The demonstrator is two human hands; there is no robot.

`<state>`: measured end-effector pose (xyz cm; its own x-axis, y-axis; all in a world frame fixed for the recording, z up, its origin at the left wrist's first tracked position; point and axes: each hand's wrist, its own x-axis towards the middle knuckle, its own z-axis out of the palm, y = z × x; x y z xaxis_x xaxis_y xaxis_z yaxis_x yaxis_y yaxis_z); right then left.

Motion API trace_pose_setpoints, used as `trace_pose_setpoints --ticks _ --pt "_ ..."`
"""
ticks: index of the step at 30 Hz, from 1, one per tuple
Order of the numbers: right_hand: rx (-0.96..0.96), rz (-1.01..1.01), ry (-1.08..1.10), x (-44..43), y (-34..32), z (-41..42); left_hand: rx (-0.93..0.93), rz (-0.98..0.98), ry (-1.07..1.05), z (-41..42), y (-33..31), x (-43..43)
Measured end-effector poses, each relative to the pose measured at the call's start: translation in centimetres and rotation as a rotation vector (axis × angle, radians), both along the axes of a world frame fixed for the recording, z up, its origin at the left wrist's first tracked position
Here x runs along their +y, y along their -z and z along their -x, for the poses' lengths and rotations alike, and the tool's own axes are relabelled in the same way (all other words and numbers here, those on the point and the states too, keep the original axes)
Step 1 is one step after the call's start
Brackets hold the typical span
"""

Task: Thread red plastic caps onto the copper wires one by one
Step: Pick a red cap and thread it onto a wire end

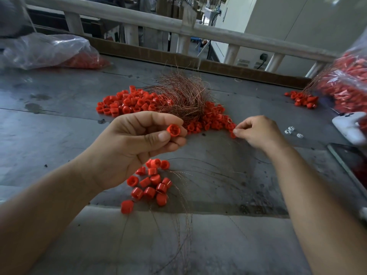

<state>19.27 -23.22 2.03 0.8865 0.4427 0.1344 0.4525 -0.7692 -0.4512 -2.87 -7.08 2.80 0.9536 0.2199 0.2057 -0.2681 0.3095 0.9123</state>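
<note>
Red cap (pixel 173 130) pinched between left hand (pixel 139 147) thumb and fingers.
Right hand (pixel 258 133), beside it, curls its fingertips at the cap pile (pixel 210 120) edge; what they grip is unclear.

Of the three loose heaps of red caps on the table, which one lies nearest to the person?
The small heap below the left hand; the big heap under the wire tangle and the right-side heap lie farther.

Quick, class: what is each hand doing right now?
Left hand: pinches a red cap.
Right hand: fingertips pinched together beside the cap pile; what they hold cannot be told.
</note>
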Motion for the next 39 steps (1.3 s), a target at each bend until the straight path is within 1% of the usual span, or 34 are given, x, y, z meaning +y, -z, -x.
trace_pose_setpoints --ticks 7,9,10,12,15,17,18,21,23,25,28,33,39 --pt "-0.038 0.028 -0.029 0.2 0.5 -0.2 0.004 0.002 -0.003 0.0 0.0 -0.1" --pt "-0.055 -0.024 -0.032 0.0 0.0 -0.2 0.004 0.000 -0.001 0.0 0.0 0.0" --pt "-0.032 -0.107 -0.037 -0.1 -0.5 0.0 0.006 -0.002 -0.001 0.0 0.0 0.0" --pt "0.072 -0.352 -0.083 -0.2 -1.8 0.9 0.018 -0.004 -0.005 0.0 0.0 0.1" --pt "0.270 -0.683 -0.257 -0.1 -3.8 3.6 0.050 -0.009 -0.022 -0.2 0.1 0.1" --pt "0.456 -0.815 -0.419 0.2 -4.6 5.7 0.070 -0.019 -0.040 -0.2 0.1 0.0" --pt "0.556 -0.851 -0.492 0.4 -4.7 6.6 0.077 -0.023 -0.049 -0.2 0.1 0.0" --pt "0.777 -0.862 -0.595 1.1 -4.3 8.4 0.095 -0.039 -0.071 -0.3 0.1 0.0" --pt "0.855 -0.851 -0.594 1.5 -3.9 8.8 0.102 -0.051 -0.083 -0.4 0.1 0.0" --pt "0.894 -0.846 -0.581 1.8 -3.7 9.0 0.102 -0.049 -0.088 -0.4 0.2 0.0" --pt "0.894 -0.823 -0.581 2.0 -3.4 9.2 0.099 -0.042 -0.089 -0.6 0.2 0.0" --pt "0.840 -0.773 -0.591 2.1 -3.1 9.5 0.096 -0.066 -0.094 -0.5 0.2 -0.1" --pt "0.818 -0.763 -0.635 2.0 -3.0 9.8 0.095 -0.071 -0.098 -0.6 0.2 -0.2"
